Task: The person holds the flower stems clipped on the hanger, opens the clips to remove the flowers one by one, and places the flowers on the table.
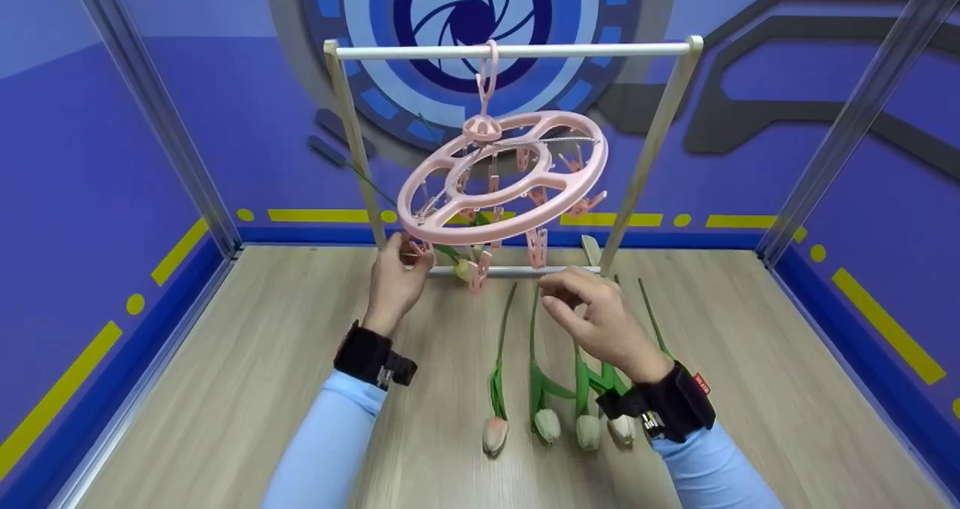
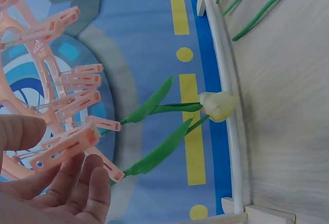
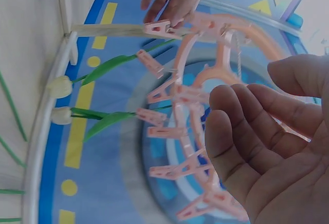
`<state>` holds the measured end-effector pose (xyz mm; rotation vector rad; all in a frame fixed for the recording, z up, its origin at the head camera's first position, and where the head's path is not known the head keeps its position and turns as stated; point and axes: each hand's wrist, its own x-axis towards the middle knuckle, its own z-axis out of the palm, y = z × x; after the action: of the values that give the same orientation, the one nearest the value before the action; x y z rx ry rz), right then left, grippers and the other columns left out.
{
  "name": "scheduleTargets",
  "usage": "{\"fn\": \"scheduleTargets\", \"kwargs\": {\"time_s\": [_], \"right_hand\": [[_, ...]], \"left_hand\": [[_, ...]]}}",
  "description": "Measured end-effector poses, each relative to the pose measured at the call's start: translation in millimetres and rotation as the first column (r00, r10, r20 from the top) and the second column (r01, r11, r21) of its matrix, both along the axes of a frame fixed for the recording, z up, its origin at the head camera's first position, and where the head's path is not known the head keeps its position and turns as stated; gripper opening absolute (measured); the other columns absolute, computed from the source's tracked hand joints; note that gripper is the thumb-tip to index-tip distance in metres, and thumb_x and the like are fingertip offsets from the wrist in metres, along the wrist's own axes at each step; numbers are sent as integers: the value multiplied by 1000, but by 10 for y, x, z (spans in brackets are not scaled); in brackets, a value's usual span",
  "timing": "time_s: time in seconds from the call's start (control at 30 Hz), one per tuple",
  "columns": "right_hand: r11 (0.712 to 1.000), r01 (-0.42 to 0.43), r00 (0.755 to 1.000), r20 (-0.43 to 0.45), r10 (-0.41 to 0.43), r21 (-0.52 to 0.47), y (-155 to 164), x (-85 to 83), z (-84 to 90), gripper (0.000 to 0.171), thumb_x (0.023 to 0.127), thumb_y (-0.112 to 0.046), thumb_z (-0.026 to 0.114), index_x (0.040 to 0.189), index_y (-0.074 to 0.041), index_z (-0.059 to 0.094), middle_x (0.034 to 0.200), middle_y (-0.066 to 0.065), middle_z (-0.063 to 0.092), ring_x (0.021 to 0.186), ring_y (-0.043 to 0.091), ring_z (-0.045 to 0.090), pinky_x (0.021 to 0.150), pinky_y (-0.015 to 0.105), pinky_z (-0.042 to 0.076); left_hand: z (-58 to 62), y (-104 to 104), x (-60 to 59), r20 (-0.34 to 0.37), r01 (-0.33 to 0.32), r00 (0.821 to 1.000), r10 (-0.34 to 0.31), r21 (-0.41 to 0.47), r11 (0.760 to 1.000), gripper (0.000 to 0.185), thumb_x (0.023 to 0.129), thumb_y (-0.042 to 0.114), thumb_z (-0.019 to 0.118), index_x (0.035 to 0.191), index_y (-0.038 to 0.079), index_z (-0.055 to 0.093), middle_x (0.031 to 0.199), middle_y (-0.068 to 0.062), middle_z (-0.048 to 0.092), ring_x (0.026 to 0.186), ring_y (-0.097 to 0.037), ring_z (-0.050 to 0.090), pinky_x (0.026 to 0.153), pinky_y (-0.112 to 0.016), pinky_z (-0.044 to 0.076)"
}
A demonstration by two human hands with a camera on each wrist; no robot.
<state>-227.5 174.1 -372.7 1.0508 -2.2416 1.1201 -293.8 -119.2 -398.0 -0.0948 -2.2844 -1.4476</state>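
Left hand [image 1: 395, 280] fingers [image 2: 82, 183] pinch a peg [image 2: 64, 144] at the tilted rack's [image 1: 504, 183] low rim. Right hand [image 1: 600, 321] hovers, fingers loosely curled, empty, above four tulips [image 1: 546, 419] on the bench [image 1: 225, 389].

I see open floor [image 1: 247, 389] to the left of my left hand [image 1: 395, 280], free for passing. Ahead, the tilted clip ring [image 1: 502, 179], its dangling pegs [image 1: 537, 247] and the rack's low bar [image 1: 517, 271] block the way. Tulips [image 1: 547, 389] crowd the floor under my right hand [image 1: 600, 321].
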Motion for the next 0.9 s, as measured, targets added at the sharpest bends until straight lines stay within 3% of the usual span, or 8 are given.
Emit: {"fn": "scheduleTargets", "kwargs": {"time_s": [0.23, 0.5, 0.63, 0.77, 0.9], "right_hand": [[999, -46, 999, -22, 46, 6, -108, 76, 150, 19, 98, 3, 66, 115, -3, 71, 97, 3, 66, 78, 10, 58, 69, 24, 51], [995, -96, 990, -107, 96, -2, -190, 87, 169, 24, 95, 7, 67, 117, 0, 71, 100, 5, 68, 79, 12, 60, 68, 23, 50], [994, -102, 987, -125, 97, -37, -213, 61, 188, 35, 94, 9, 67, 128, 2, 66, 105, 10, 70, 82, 16, 66, 71, 20, 52], [995, -74, 996, -48, 71, -66, -239, 38, 227, 50, 96, 8, 65, 145, 3, 54, 112, 15, 72, 84, 20, 73, 70, 22, 56], [997, -33, 996, 85, 39, -66, -270, 19, 247, 58, 99, 6, 62, 154, 2, 44, 122, 19, 70, 84, 23, 75, 70, 28, 58]], "left_hand": [[38, 67, 80, -2, 27, 1000, -27, -5, 1000, 17, 93, 6, 67, 109, 1, 64, 100, -14, 62, 95, -30, 65, 87, -41, 52], [12, 179, 282, -78, 131, 988, -129, 10, 991, 21, 96, 3, 67, 117, -2, 64, 98, -14, 66, 89, -30, 67, 80, -37, 55], [12, 263, 396, -102, 176, 979, -176, -1, 984, 24, 98, 6, 69, 121, 1, 64, 102, -14, 69, 91, -28, 70, 79, -36, 57], [27, 372, 496, -99, 240, 966, -239, -2, 971, 30, 100, 12, 69, 127, 3, 63, 109, -13, 69, 93, -25, 69, 78, -37, 57], [39, 477, 581, -73, 307, 949, -306, 3, 952, 36, 102, 15, 67, 136, 6, 60, 116, -14, 68, 98, -26, 68, 81, -41, 58]]}}
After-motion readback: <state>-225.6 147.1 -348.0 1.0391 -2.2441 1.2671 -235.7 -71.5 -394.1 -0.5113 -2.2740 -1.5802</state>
